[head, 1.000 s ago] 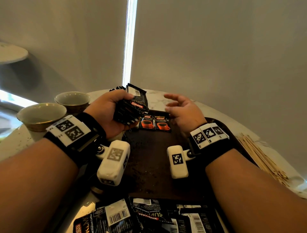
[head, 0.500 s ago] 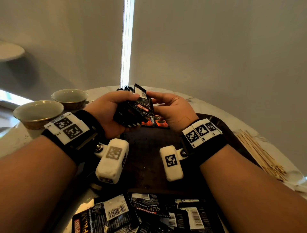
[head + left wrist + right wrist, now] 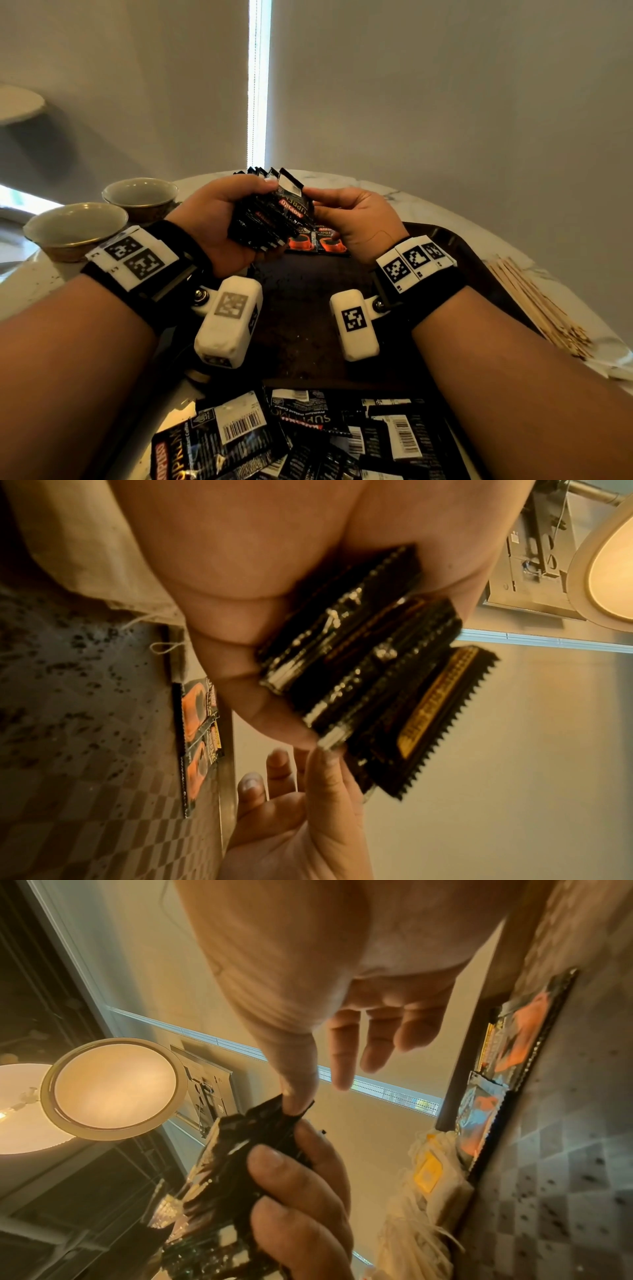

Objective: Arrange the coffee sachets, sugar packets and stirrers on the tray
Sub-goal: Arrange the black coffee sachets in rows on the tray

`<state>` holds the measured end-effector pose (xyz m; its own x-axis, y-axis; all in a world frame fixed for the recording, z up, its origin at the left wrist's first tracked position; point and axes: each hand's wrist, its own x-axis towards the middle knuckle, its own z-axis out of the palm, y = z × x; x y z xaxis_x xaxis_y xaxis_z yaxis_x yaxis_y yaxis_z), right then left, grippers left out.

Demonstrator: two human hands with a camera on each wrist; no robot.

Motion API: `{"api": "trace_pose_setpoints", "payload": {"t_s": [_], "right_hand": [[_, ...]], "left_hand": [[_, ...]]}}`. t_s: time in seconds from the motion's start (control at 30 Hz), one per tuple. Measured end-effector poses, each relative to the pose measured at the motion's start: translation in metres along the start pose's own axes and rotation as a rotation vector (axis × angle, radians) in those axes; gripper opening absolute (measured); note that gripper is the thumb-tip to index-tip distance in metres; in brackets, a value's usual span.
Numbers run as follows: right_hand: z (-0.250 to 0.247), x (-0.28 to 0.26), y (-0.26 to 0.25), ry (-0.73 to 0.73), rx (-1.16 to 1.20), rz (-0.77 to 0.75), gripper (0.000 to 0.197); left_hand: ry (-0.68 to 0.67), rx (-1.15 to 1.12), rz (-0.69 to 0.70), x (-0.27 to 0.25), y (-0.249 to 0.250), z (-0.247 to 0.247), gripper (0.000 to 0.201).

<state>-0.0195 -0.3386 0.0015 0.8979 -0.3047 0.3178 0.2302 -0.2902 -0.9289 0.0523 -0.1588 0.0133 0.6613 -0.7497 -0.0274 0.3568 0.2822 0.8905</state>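
Observation:
My left hand (image 3: 236, 219) grips a fanned stack of black coffee sachets (image 3: 274, 219) above the far end of the dark tray (image 3: 301, 315). My right hand (image 3: 352, 219) is beside the stack, its thumb touching the front sachet's edge. In the right wrist view the right thumb (image 3: 296, 1085) rests on the stack (image 3: 240, 1150) while the other fingers stay straight and apart from it. Two joined sachets with orange cups (image 3: 317, 240) lie flat at the tray's far edge. The left wrist view shows the stack (image 3: 369, 669) held between thumb and fingers.
Several loose coffee sachets (image 3: 308, 435) lie in a heap in front of the tray. A bundle of wooden stirrers (image 3: 534, 301) lies on the marble table right of the tray. Two bowls (image 3: 75, 222) (image 3: 140, 195) stand at the left.
My right hand moved left from above the tray's far end to the stack, and its thumb now touches the front sachet. The left hand lifted the stack a little.

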Motion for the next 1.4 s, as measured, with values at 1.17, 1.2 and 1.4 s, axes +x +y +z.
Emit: {"api": "trace_pose_setpoints", "payload": {"t_s": [1.17, 1.2, 1.4], "right_hand": [[0.002, 0.008, 0.018, 0.039, -0.086, 0.542, 0.019], [0.003, 0.008, 0.017, 0.028, -0.085, 0.550, 0.019], [0.003, 0.006, 0.014, -0.005, -0.100, 0.565, 0.018]], "left_hand": [[0.226, -0.033, 0.088, 0.007, 0.007, -0.017, 0.015], [0.224, -0.032, 0.088, 0.007, 0.007, -0.017, 0.015], [0.210, -0.037, 0.086, 0.010, 0.006, -0.019, 0.019]]}}
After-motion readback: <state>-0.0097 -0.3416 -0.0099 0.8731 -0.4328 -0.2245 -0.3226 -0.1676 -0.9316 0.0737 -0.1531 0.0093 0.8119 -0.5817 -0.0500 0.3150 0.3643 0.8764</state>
